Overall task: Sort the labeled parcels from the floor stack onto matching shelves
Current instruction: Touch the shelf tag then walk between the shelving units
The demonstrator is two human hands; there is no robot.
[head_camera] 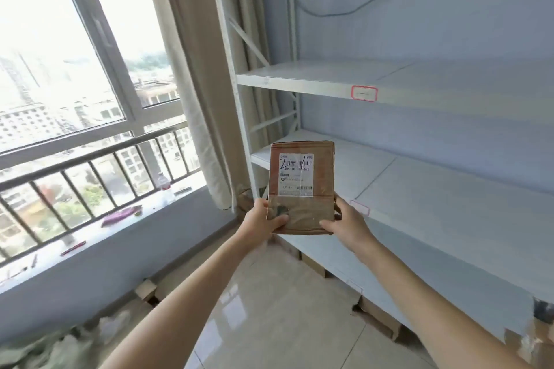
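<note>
Head view: our left hand (263, 220) and right hand (347, 223) grasp a labeled parcel (301, 186) before white shelves (419, 189), beige floor tiles (278, 308) below, window (75, 54) left.

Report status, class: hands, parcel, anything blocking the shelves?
Left hand and right hand both grip the cardboard parcel at its bottom edge. Label faces camera. Parcel held up before the middle shelf. Nothing blocking.

White shelves (419, 81) stood against the wall; cardboard boxes (379, 319) lay on the tiled floor (269, 308) beneath them.
</note>
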